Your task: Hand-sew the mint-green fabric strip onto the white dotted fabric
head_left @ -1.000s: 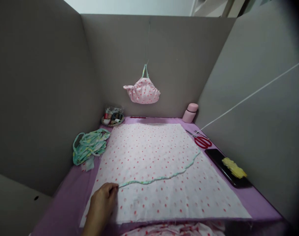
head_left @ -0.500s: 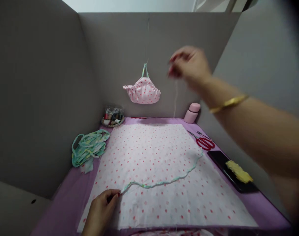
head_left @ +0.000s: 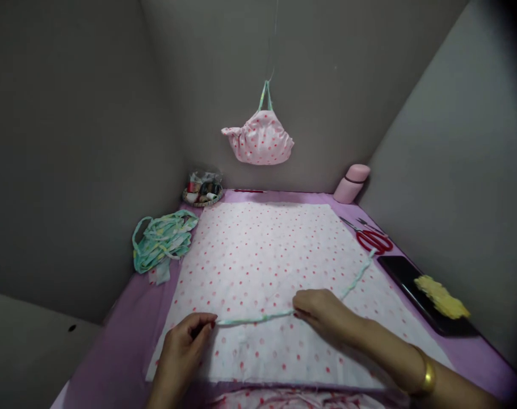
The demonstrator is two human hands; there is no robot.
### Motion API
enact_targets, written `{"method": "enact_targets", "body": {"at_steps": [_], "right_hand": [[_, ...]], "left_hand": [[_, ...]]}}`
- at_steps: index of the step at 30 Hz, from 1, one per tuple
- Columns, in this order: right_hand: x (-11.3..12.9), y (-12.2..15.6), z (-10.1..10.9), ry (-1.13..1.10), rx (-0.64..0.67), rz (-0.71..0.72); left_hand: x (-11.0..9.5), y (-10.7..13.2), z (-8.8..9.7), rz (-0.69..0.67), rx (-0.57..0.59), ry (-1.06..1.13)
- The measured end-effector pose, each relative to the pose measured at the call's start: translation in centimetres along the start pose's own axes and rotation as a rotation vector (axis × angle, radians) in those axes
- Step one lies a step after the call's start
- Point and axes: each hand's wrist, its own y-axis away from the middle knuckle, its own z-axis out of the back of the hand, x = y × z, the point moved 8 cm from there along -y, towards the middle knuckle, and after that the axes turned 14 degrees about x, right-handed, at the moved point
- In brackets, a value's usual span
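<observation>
A thin mint-green fabric cord [head_left: 258, 318] runs across a white cloth with red and pink dots [head_left: 267, 250]. My left hand [head_left: 184, 346] pinches the cord's left end between thumb and fingertips, low on the cloth. Farther along, my right hand [head_left: 322, 312], with a gold bangle [head_left: 428, 372] at the wrist, is closed around the cord. Between the two hands the cord lies nearly straight. Past my right hand it continues up to the right, ending near the red-handled scissors [head_left: 374, 241].
A pile of mint-green strips [head_left: 164, 241] lies at left, behind it a basket of thread spools [head_left: 202, 196]. A pink dotted pouch-like piece [head_left: 264, 142] hangs by the back wall. At right are a pink bottle [head_left: 352, 183] and a black phone [head_left: 400, 278] bearing a yellow piece [head_left: 443, 296].
My right hand has come down from the air onto the cord and closed on it. That stretch of cord has straightened. The view has tilted downward; my left hand keeps its pinch.
</observation>
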Motion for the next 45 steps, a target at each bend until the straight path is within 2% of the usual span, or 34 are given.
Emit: {"method": "enact_targets", "body": {"at_steps": [3,6,10,13,16,20,22,24,27,31,34,37,39,45], "right_hand": [[-2.1,0.5,0.8,-0.017,-0.006,0.042],[-4.2,1.0,1.0,-0.033,-0.044,-0.015],[-4.9,1.7,1.3,-0.076,-0.087,-0.084],[-3.3,2.2,2.3,-0.152,-0.2,-0.109],[1.2,1.8,2.4,-0.274,-0.309,-0.014],[9.2,-0.7,-0.6,-0.34,-0.22,0.243],[11.2,-1.9,-2.0,-0.315,-0.189,0.282],[11.4,-2.8,-2.7,-0.319,-0.2,0.271],[9.8,-3.2,-2.5,-0.434,-0.26,0.227],[7.5,-2.1,-1.7,-0.582,-0.423,0.072],[8.2,-1.1,-2.0,-0.558,-0.489,0.065],[9.9,-0.9,-3.0,-0.495,-0.441,0.16],[10.5,-1.0,-3.9,-0.463,-0.393,0.173],[10.1,-1.2,-4.7,-0.45,-0.376,0.137]], "left_hand": [[-1.2,0.5,-1.6,-0.049,0.031,-0.015],[-1.9,0.9,-3.3,-0.096,0.08,-0.012],[-1.7,1.5,-3.9,-0.1,0.08,0.029],[-1.5,1.9,-3.9,-0.088,0.059,0.045],[-1.7,2.2,-3.8,-0.087,0.034,0.028],[-1.9,2.1,-3.9,-0.095,0.04,0.055],[-2.0,2.1,-4.0,-0.121,0.045,0.096],[-2.0,2.2,-4.0,-0.143,0.041,0.12],[-1.8,2.5,-3.9,-0.157,0.0,0.121],[-1.3,2.6,-4.1,-0.145,-0.03,0.134],[-1.0,2.6,-4.2,-0.137,-0.029,0.122],[-1.1,2.8,-4.2,-0.167,-0.039,0.079],[-1.0,2.9,-4.2,-0.177,-0.052,0.056],[-1.2,3.2,-4.0,-0.215,-0.087,0.024]]}}
